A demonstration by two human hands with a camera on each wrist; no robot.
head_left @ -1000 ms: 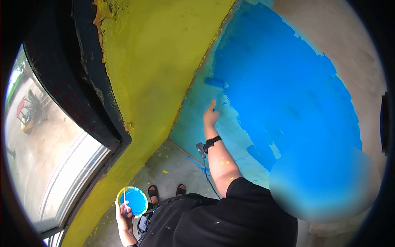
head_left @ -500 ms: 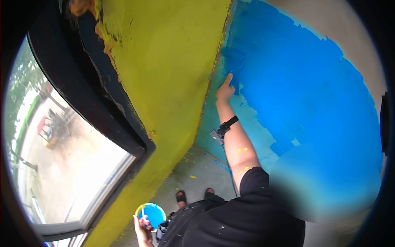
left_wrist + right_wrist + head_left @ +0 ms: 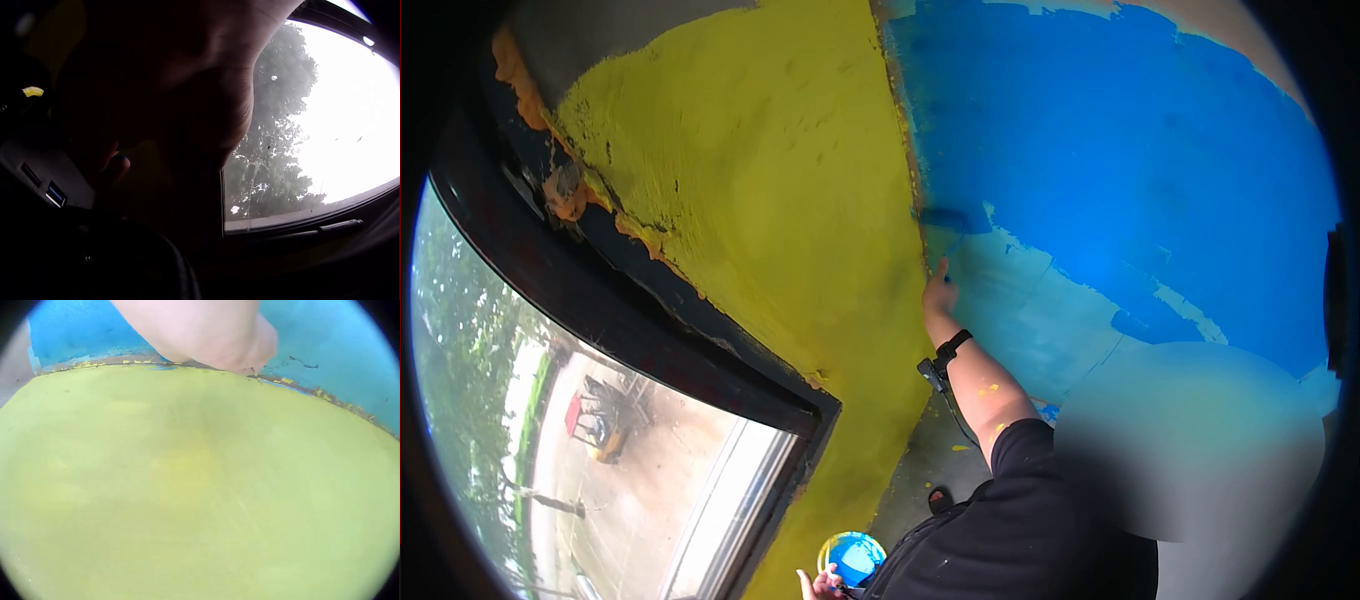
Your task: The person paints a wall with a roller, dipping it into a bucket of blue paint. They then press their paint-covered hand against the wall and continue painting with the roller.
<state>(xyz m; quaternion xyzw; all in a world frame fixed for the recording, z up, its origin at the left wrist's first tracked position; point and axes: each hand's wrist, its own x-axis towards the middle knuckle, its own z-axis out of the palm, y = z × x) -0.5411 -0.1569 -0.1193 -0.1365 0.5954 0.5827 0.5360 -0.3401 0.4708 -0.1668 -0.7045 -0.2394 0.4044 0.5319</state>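
In the head view a paint roller (image 3: 952, 220) lies against the blue wall (image 3: 1100, 150), close to the corner with the yellow wall (image 3: 750, 200). My right hand (image 3: 940, 292) grips its handle just below; the handle is mostly hidden by the hand. The right wrist view shows the same hand (image 3: 206, 331) near the corner line, its fingers mostly out of sight. At the bottom, my left hand (image 3: 820, 584) holds a round tub of blue paint (image 3: 858, 560) with a yellow-smeared rim. The left wrist view shows that hand (image 3: 181, 81) dark, its grip unclear.
A dark-framed window (image 3: 630, 350) stands at the left, with a vehicle (image 3: 600, 430) and trees outside. Grey floor (image 3: 940, 450) with yellow spots lies below, beside one sandalled foot (image 3: 940, 498). A cable (image 3: 962, 422) hangs from the right wrist camera.
The roller and my right hand have risen, then come down again along the corner. The head view has shifted left, and the tub now appears lower and further right.
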